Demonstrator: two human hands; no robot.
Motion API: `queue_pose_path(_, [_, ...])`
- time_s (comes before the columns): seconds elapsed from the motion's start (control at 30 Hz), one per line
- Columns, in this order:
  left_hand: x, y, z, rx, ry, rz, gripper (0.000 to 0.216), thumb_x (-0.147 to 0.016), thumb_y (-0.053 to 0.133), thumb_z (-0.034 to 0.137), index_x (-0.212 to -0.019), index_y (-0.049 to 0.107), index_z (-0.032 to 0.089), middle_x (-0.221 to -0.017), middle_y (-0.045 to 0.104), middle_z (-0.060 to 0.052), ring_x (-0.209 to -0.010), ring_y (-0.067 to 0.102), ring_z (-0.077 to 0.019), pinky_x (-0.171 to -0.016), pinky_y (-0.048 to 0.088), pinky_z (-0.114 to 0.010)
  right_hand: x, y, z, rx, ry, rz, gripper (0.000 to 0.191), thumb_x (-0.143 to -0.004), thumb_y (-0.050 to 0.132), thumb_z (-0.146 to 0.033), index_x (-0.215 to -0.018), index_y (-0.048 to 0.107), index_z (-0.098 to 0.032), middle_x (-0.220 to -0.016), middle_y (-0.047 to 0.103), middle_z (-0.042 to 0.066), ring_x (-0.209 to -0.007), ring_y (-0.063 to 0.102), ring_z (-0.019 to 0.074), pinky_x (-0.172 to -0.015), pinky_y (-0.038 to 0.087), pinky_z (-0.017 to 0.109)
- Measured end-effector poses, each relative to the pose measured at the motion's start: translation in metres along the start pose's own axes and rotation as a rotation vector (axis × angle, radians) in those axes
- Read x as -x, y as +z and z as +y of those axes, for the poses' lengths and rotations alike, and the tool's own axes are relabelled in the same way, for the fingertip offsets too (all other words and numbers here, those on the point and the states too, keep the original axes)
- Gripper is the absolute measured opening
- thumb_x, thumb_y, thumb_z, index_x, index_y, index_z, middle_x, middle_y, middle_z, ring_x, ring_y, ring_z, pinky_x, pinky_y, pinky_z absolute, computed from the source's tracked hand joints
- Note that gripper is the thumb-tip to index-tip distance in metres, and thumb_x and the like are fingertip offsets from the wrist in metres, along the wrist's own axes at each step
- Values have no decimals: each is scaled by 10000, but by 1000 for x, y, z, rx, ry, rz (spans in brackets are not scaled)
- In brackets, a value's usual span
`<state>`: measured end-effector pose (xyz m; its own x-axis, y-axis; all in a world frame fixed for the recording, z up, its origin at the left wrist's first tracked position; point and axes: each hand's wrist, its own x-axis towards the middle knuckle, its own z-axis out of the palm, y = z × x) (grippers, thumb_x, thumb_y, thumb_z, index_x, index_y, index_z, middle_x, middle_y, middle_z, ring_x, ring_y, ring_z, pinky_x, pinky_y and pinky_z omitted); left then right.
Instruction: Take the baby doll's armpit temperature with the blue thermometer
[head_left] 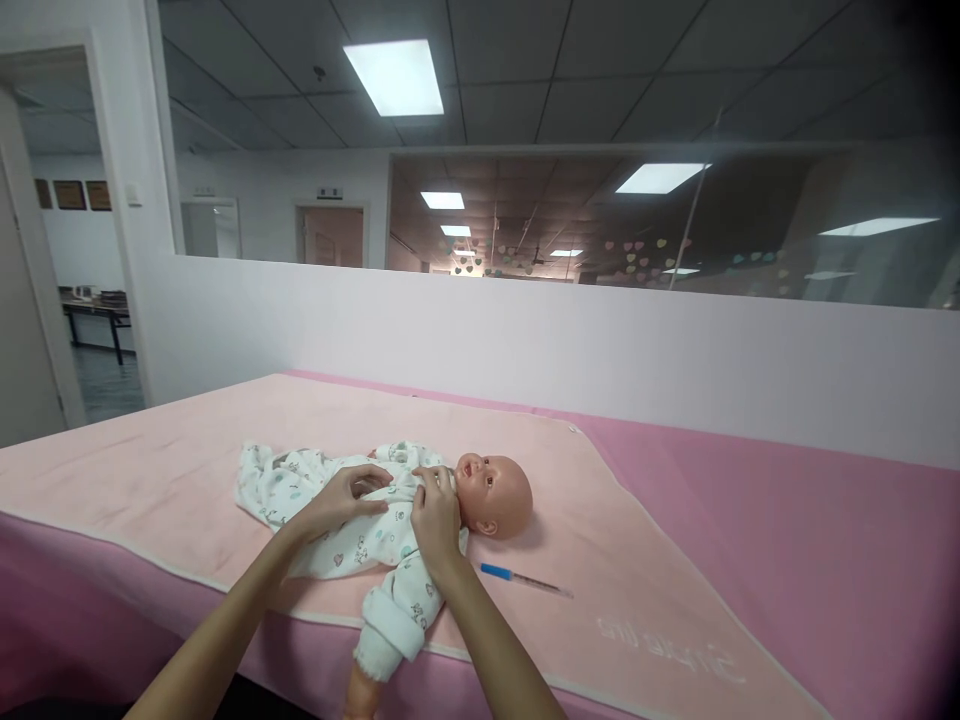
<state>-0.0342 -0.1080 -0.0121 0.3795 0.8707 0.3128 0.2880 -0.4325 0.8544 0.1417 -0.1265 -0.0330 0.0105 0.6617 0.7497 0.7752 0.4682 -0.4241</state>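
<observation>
A baby doll (491, 488) in a white printed romper (352, 535) lies on its back on a pale pink towel (637, 560), head to the right. My left hand (349, 497) rests on the doll's chest with fingers curled, pinching the romper fabric. Just beside it, my right hand (435, 510) grips the romper at the collar below the doll's chin. One sleeved doll arm (390, 625) hangs over the table's front edge.
A thin blue-and-clear thermometer-like stick (525, 578) lies on the towel right of my right wrist. The towel covers a darker pink table (840, 560). A white half wall with glass stands behind it; a doorway opens at far left.
</observation>
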Motion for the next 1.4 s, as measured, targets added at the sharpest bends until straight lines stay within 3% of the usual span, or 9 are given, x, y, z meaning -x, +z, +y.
queue_pose_path(0.13, [12,-20,-1,-148,-19,2,343,-611,747,333,-913,671,190,-1024,655,-58,-980,585,-233,-891,448,-322,-4,7,-18,104,-101,-34,395,-766,352,-7,-1004,585,-218,-1031,560,55,-649,539,123,-513,353,237])
queue_pose_path(0.3, [22,-35,-14,-89,-30,26,323,-641,728,323,-924,683,174,-1010,676,-66,-1006,591,-248,-899,458,-323,-7,27,-45,103,-241,-158,192,-798,436,-142,-888,590,-212,-882,605,29,-646,551,134,-505,337,231])
queue_pose_path(0.5, [20,-31,-23,-3,-18,24,357,-675,699,273,-1018,671,176,-1123,645,-73,-1080,562,-240,-952,433,-328,-2,31,-44,88,-154,-177,145,-772,478,-178,-865,585,-209,-823,603,17,-648,547,134,-522,319,232])
queue_pose_path(0.77, [17,-28,-14,-27,-36,-45,385,-683,688,315,-1052,675,208,-1173,620,-56,-1112,538,-246,-958,422,-326,-1,28,-42,-24,-99,-176,74,-802,478,-199,-780,549,-193,-843,564,9,-667,535,112,-564,341,216])
queue_pose_path(1.17, [16,-24,-20,9,-74,41,213,-658,689,305,-822,697,169,-888,682,-44,-887,605,-228,-763,471,-280,-2,30,-39,-142,-53,-177,63,-726,501,-141,-682,497,-186,-700,538,-17,-651,502,110,-589,314,212])
queue_pose_path(1.4, [18,-26,-24,84,-91,69,313,-643,699,259,-944,688,174,-969,661,-63,-925,595,-238,-759,460,-280,-2,31,-39,-152,-33,-180,85,-773,493,-158,-699,525,-185,-720,578,-4,-677,531,116,-613,331,211])
